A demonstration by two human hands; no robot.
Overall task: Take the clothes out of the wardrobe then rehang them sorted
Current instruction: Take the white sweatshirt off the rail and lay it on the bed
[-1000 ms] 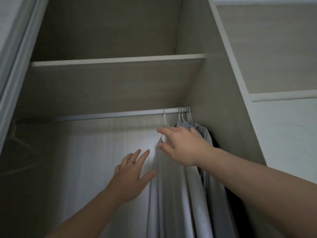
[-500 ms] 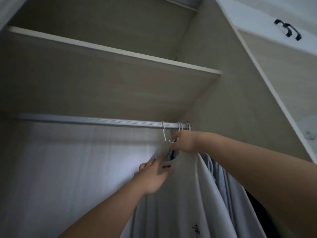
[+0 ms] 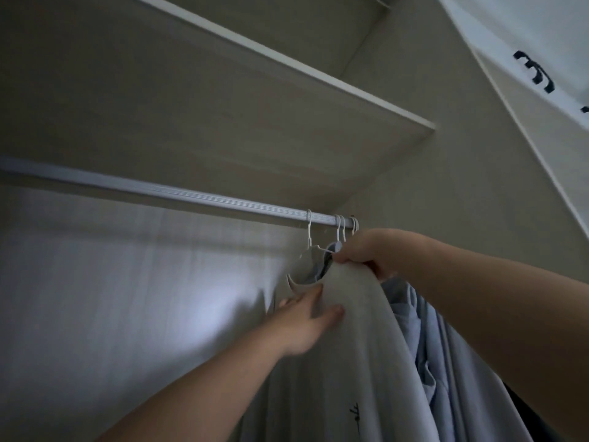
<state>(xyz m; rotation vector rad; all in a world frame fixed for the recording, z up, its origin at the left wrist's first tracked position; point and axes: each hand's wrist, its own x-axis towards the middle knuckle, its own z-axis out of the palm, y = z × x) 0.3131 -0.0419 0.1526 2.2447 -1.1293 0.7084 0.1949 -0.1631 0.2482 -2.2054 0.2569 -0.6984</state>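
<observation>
Wardrobe rail (image 3: 191, 194) is crossing mid-frame, a pale shirt (image 3: 350, 362) hanging at its right end on a white hanger (image 3: 310, 240). Right hand (image 3: 366, 253) is gripping the shirt's shoulder; left hand (image 3: 306, 323) is touching cloth below the collar, its hold too blurred to tell.

Dim, bluish wardrobe interior; pale glare on back panel (image 3: 204, 317); motion-blurred, wide-angle edges.

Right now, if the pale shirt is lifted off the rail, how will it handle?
Probably floppy: the shirt bunches where the right hand grips it and drapes in folds below. Likely light, since a thin hanger carries it. It may slip off that hanger when tilted.
</observation>
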